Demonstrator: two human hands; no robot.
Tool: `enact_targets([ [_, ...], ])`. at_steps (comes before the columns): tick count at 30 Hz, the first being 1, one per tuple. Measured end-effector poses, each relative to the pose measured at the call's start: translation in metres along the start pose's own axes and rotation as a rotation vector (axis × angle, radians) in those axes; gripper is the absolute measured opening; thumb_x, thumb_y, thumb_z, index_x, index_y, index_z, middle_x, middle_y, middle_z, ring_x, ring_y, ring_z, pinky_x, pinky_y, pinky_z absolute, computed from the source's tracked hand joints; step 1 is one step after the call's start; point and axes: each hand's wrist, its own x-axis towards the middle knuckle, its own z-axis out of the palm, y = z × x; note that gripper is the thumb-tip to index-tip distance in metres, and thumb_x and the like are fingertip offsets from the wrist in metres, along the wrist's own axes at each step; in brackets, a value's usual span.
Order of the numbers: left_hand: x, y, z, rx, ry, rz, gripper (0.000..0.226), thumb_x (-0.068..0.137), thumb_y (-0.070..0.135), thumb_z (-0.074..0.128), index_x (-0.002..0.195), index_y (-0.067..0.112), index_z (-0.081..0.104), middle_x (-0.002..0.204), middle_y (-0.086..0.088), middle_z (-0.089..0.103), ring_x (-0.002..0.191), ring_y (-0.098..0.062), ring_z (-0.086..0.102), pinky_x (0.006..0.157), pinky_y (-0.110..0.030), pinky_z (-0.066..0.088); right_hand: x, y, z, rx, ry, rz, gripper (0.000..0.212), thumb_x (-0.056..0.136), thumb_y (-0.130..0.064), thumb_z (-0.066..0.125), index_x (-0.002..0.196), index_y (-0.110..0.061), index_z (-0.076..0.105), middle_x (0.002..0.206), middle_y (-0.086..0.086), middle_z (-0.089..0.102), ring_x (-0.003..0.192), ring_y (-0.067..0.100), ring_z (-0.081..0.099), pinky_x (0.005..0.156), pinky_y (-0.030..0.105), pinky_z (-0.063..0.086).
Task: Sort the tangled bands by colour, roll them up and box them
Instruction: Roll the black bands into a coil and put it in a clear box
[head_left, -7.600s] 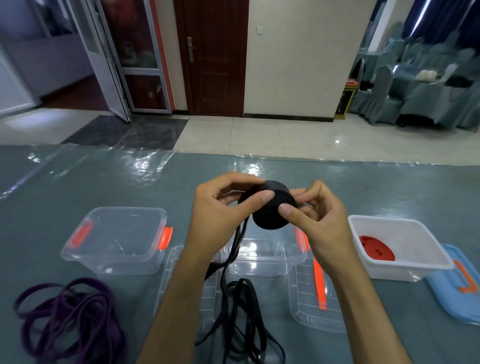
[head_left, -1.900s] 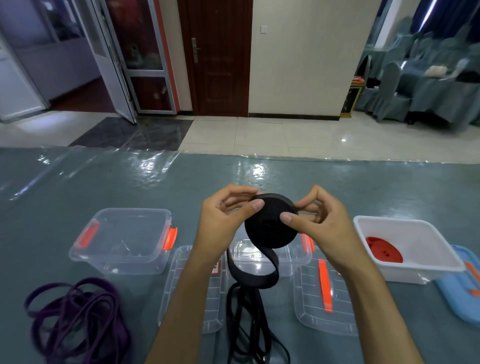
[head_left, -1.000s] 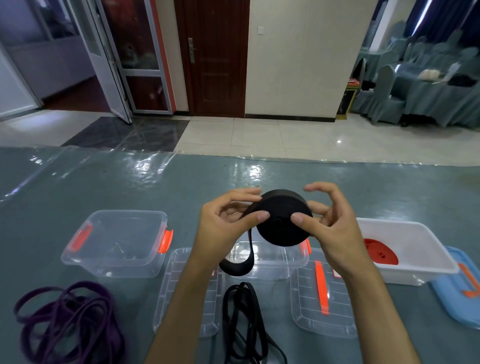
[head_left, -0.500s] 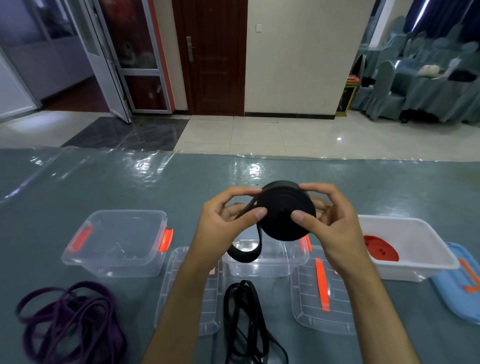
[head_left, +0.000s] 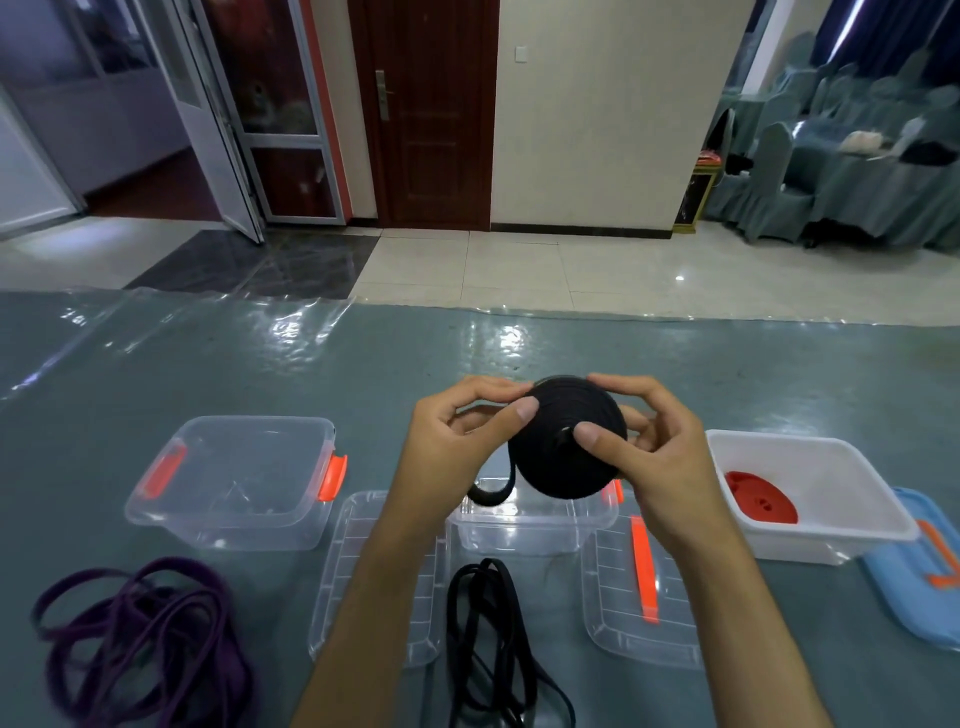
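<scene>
Rolling of the black band is under way, mid-frame. Black roll (head_left: 569, 436) is held up off the table, at about 12 o'clock from the clear middle box (head_left: 530, 525). Left hand (head_left: 457, 447) pinches the roll's left edge, thumb tip on its face, fingers curled over the top. Right hand (head_left: 649, 457) grips the right side, thumb pressed near the roll's centre, fingers wrapped behind. A short loop of band hangs from the roll at 7 o'clock; whether it joins the loose black band (head_left: 488, 639) lying on the table at 6 o'clock cannot be told, as the left forearm hides the run.

Done, by the look of it: red roll (head_left: 761, 504) already sits in the white box (head_left: 852, 540) at 3 o'clock, with its blue lid (head_left: 919, 571) lying off beside it.

Left: a fair length of black still unrolled, then boxing it. Purple band (head_left: 140, 639) lies in an untouched tangle at 8 o'clock. Clear left box (head_left: 234, 483) at 9 o'clock holds no band. Two clear lids (head_left: 374, 577) lie off, flanking the middle box. Judged roughly a third to halfway through.
</scene>
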Motion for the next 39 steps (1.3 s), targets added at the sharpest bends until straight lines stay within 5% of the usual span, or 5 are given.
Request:
enact_targets([
  [4, 0.001, -0.005, 0.004, 0.124, -0.048, 0.051, 0.03, 0.101, 0.024, 0.068, 0.13, 0.024, 0.075, 0.122, 0.004, 0.073, 0.121, -0.019, 0.07, 0.102, -0.028, 0.055, 0.0, 0.0, 0.002, 0.033, 0.099, -0.022, 0.043, 0.077, -0.019, 0.089, 0.116, -0.024, 0.071, 0.106, 0.016, 0.08, 0.09, 0.036, 0.079, 0.07, 0.037, 0.065],
  [12, -0.003, -0.014, 0.023, 0.049, 0.168, 0.039, 0.012, 0.096, 0.031, 0.075, 0.095, 0.026, 0.065, 0.097, -0.001, 0.076, 0.088, -0.016, 0.077, 0.072, -0.025, 0.061, 0.002, 0.007, 0.011, 0.092, 0.259, -0.012, 0.046, 0.073, -0.032, 0.09, 0.114, -0.028, 0.07, 0.104, 0.015, 0.08, 0.091, 0.035, 0.079, 0.068, 0.039, 0.064],
  [23, -0.002, -0.021, 0.036, 0.081, 0.129, 0.01, 0.023, 0.095, 0.018, 0.08, 0.117, 0.023, 0.075, 0.116, 0.001, 0.077, 0.101, -0.02, 0.077, 0.088, -0.042, 0.065, 0.004, 0.016, 0.005, 0.202, 0.439, 0.01, 0.044, 0.079, -0.023, 0.089, 0.116, -0.023, 0.065, 0.107, 0.013, 0.079, 0.096, 0.028, 0.079, 0.066, 0.036, 0.063],
  [29, -0.004, -0.035, 0.048, -0.024, 0.291, 0.004, 0.015, 0.093, 0.015, 0.082, 0.1, 0.012, 0.069, 0.103, -0.003, 0.08, 0.101, -0.023, 0.079, 0.09, -0.049, 0.065, 0.007, 0.028, 0.013, 0.263, 0.538, 0.016, 0.041, 0.084, -0.018, 0.086, 0.116, -0.021, 0.062, 0.116, 0.013, 0.077, 0.103, 0.03, 0.077, 0.068, 0.037, 0.063],
  [39, 0.005, -0.059, 0.036, -0.295, 0.302, -0.314, 0.027, 0.092, 0.012, 0.082, 0.117, 0.011, 0.07, 0.113, -0.016, 0.078, 0.108, -0.032, 0.077, 0.089, -0.037, 0.064, 0.027, 0.056, -0.005, 0.197, 0.477, 0.185, 0.019, 0.099, -0.027, 0.07, 0.088, -0.019, 0.056, 0.096, 0.008, 0.07, 0.091, 0.019, 0.072, 0.072, 0.033, 0.061],
])
